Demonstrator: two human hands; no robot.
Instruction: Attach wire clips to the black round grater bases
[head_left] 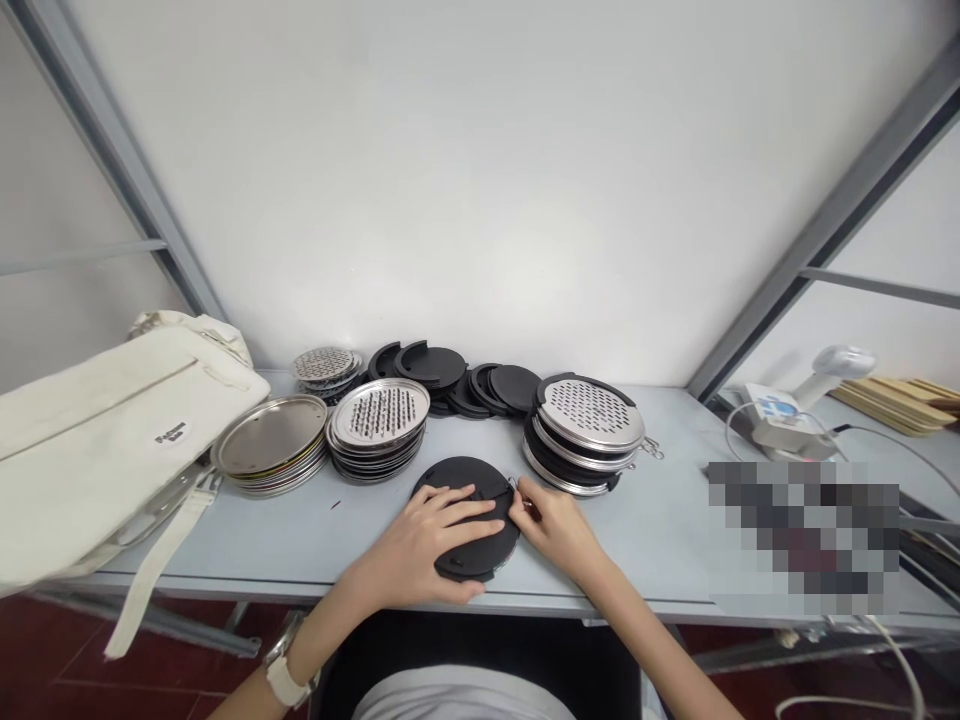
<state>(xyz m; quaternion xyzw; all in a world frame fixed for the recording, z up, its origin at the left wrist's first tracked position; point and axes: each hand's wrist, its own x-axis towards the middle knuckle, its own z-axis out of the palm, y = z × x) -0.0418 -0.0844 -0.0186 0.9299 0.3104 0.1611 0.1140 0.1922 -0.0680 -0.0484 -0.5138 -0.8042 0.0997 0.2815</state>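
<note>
A round black plastic disc (469, 545) lies on the grey table near its front edge. My left hand (442, 535) rests across it, fingers stretched out flat and thumb by the near rim. At the disc's right edge, my right hand (544, 515) is closed in a pinch on a small metal wire clasp (513, 484); the fingers hide part of it. To the right stands a stack of round grater plates in black holders (589, 415), with wire clasps (651, 448) sticking out. On the left is a stack of round metal grater plates (379, 415).
Plain round metal plates (274, 435) are stacked at left beside a cream bag (127, 430) with a hanging strap. Behind are black discs and holders (435, 367) and smaller perforated plates (324, 364). A white handheld scanner (832, 375) and wooden boards (896, 400) are at right.
</note>
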